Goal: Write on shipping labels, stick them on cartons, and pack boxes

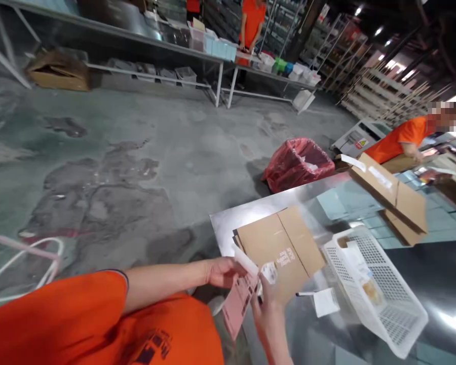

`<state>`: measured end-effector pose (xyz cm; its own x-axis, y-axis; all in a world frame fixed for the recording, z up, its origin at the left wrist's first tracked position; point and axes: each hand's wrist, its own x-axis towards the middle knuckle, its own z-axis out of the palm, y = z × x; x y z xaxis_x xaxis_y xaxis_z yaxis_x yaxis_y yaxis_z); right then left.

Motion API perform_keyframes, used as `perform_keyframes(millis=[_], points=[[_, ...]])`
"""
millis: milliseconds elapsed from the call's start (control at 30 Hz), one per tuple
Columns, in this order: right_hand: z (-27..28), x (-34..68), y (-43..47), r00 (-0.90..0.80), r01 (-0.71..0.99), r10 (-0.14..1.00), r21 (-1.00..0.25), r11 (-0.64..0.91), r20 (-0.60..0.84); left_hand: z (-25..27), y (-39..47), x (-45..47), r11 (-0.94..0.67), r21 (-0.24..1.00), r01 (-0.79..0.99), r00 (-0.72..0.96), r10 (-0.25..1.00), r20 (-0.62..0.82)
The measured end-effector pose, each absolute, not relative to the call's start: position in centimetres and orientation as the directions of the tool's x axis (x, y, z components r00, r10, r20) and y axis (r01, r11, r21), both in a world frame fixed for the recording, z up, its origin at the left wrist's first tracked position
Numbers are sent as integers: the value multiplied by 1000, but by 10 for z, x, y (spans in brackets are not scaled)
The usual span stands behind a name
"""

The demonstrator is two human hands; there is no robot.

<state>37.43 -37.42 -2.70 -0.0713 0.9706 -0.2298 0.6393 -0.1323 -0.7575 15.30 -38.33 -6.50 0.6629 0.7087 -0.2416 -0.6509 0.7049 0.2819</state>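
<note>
The left hand (223, 272) and right hand (269, 301) are pinching pink paper (237, 305) beside the table's (258, 207) left edge; light grips should avoid creasing.

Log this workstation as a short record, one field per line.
Left hand: left hand grips a pink printed paper slip
Right hand: right hand is at the slip's edge; its exact grip is unclear
Work surface: shiny metal table
On table: flattened brown cardboard box with white print; small white square paper; white perforated plastic basket
Floor beyond table: bin lined with red plastic
Nearby: person in an orange shirt, at right
</note>
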Motion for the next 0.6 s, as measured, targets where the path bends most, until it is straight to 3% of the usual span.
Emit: perform_keyframes(millis=[100,167,233,300,400,500,600], points=[[-43,368,-385,-53,478,903,-805,-352,-426,-73,-392,148,673,312,-671,619,740,-264],[-53,374,-382,21,339,766,-716,-610,-642,-73,-398,141,681,323,-657,631,732,-258],[-63,377,-373,-78,183,613,-616,-766,-786,-71,-402,137,680,335,-652,636,732,-245],[-71,374,-361,-208,39,600,-619,-784,-773,-68,-401,135,678,342,-651,636,733,-241],[-77,366,-340,-204,-65,711,-716,-695,-673,-65,-394,133,664,340,-666,608,747,-270],[-77,362,-326,-203,-34,688,-698,-716,-696,-63,-385,130,620,346,-704,549,784,-289],[-73,355,-326,-336,31,619,-665,-746,-710,-60,-379,128,585,339,-737,522,811,-263]])
